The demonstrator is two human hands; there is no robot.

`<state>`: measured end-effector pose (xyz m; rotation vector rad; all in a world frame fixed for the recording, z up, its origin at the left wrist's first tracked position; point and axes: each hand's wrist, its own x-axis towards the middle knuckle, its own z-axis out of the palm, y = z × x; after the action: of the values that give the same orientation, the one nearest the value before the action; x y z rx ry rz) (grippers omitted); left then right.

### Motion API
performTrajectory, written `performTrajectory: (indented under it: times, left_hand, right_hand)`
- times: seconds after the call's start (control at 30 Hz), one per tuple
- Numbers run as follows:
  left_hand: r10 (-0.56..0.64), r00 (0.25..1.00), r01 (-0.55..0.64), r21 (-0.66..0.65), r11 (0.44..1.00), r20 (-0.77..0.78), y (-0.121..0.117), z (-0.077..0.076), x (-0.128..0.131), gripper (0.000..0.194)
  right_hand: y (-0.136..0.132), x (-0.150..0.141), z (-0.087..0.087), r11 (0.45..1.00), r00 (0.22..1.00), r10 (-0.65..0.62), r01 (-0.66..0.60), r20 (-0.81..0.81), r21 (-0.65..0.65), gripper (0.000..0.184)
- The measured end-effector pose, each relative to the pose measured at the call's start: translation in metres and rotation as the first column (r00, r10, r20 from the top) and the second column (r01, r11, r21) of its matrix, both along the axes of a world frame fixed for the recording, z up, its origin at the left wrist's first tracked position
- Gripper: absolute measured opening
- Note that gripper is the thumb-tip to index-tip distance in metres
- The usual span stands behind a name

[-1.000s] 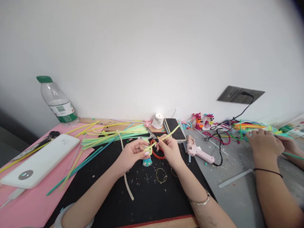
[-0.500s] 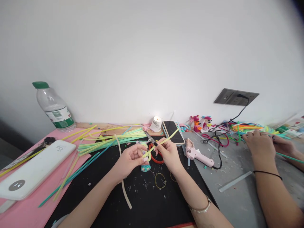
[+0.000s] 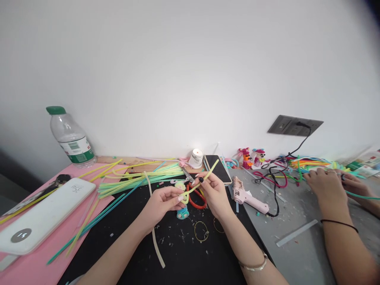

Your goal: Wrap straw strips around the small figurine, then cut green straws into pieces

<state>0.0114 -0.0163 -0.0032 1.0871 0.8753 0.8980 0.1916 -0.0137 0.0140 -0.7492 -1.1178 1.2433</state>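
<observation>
Head view: the fingers of my left hand [image 3: 162, 201] are pinched together on the small loop of a pale-yellow fuzzy strip [image 3: 212, 170], above the black flat mat [image 3: 184, 257]. Compared with half a second ago, the fingers of my right hand [image 3: 216, 194], also nearly closed, hold this strip nearer to its free end. I judge this gives more length between my hands for the work. Whether I touch the turquoise fuzzy figure [image 3: 183, 213] below, I cannot tell.
</observation>
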Motion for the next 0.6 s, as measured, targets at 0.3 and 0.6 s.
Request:
performTrajectory:
  times: [0.3,0.6]
  left_hand:
    - [-0.02,1.0,0.021,0.052,0.998,-0.016,-0.0011,-0.002,0.0006,0.03]
    - [-0.073,0.995,0.076,-0.041,0.996,0.064,-0.0036,0.0052,-0.0009,0.034]
  right_hand:
    - [0.0012,-0.0001,0.0003,0.993,0.99,-0.091,0.082,-0.105,-0.091,0.015]
    - [-0.0018,-0.0009,0.0004,0.997,0.998,0.005,-0.008,-0.055,-0.071,0.018]
